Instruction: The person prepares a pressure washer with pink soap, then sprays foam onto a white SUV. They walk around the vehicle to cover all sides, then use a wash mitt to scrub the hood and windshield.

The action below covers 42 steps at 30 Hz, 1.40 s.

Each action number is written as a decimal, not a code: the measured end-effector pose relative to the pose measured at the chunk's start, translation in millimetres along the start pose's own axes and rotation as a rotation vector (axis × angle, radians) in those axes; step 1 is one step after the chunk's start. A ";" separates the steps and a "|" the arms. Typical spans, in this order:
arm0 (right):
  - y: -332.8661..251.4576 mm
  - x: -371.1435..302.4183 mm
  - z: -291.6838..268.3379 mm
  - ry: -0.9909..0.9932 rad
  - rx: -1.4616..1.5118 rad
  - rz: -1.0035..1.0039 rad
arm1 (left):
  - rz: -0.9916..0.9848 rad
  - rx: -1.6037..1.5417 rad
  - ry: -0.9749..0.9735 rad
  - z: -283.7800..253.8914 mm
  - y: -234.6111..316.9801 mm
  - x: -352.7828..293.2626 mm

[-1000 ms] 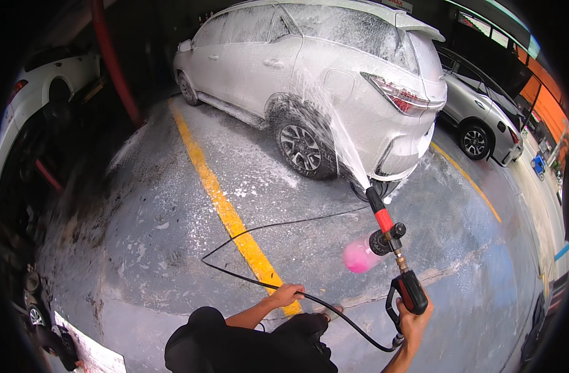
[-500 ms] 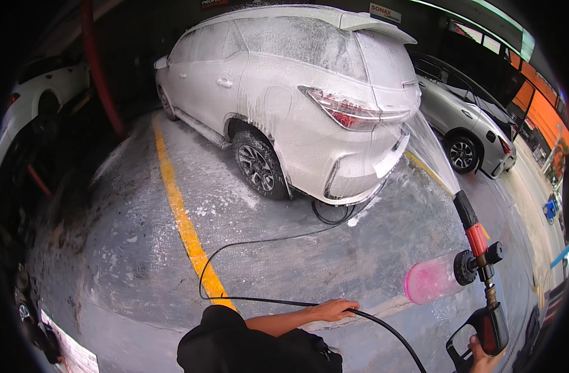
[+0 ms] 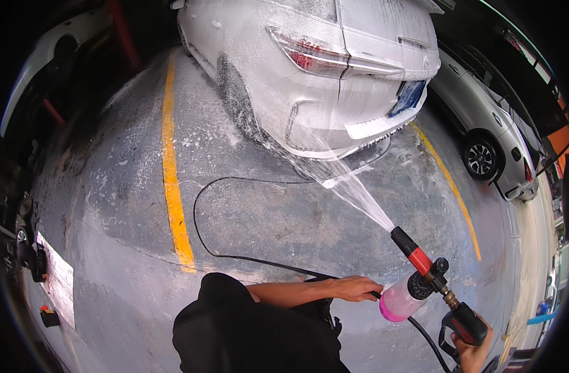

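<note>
My right hand [image 3: 474, 348] is wrapped round the grip of a black and red foam gun [image 3: 419, 260] at the lower right. A clear bottle [image 3: 399, 301] with pink liquid hangs from the gun's side. White spray fans from its nozzle toward the lower rear corner and rear wheel of a white SUV [image 3: 266, 93] coated in foam. Reaching across from the left, my left hand [image 3: 359, 288] is closed on a black hose [image 3: 297, 268], close beside the bottle. Part of the hose behind the bottle is hidden.
The hose loops over the wet grey floor [image 3: 266, 217] to beneath the SUV. Yellow lines [image 3: 170, 168] run along both sides of it. A silver car [image 3: 489, 118] stands at right, a white car [image 3: 54, 50] at far left. A small black box [image 3: 49, 317] sits lower left.
The gun has swung left and its spray has shifted from the SUV's rear right side to the lower left corner and wheel. My left hand has moved slightly right and up with the hose.
</note>
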State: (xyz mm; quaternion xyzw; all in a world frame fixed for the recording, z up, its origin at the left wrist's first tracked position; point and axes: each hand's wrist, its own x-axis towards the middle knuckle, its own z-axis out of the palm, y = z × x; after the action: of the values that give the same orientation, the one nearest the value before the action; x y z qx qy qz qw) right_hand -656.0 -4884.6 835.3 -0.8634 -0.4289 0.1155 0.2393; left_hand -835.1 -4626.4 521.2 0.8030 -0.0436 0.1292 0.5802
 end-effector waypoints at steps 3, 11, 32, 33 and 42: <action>53.4 62.6 -17.4 -0.036 -0.030 0.096 | 0.007 0.023 0.011 26.2 -23.2 79.1; 233.3 247.8 -71.2 -0.001 0.345 0.023 | -0.059 0.068 0.069 30.5 -93.3 314.2; 600.2 791.3 -206.9 0.269 0.839 -0.023 | -0.625 0.329 0.577 -12.8 -360.1 826.0; 610.9 826.4 -209.4 0.273 0.808 -0.041 | -0.661 0.316 0.601 -20.1 -377.3 840.2; 678.8 1138.0 -200.9 0.172 0.953 0.000 | -0.871 0.366 0.620 -131.1 -521.2 1007.9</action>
State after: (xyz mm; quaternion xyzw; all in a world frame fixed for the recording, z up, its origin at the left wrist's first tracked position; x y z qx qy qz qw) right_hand 579.5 -4393.5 666.7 -0.6640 -0.3068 0.2273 0.6429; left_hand 229.4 -4253.9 340.0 0.7588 0.4872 0.1130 0.4171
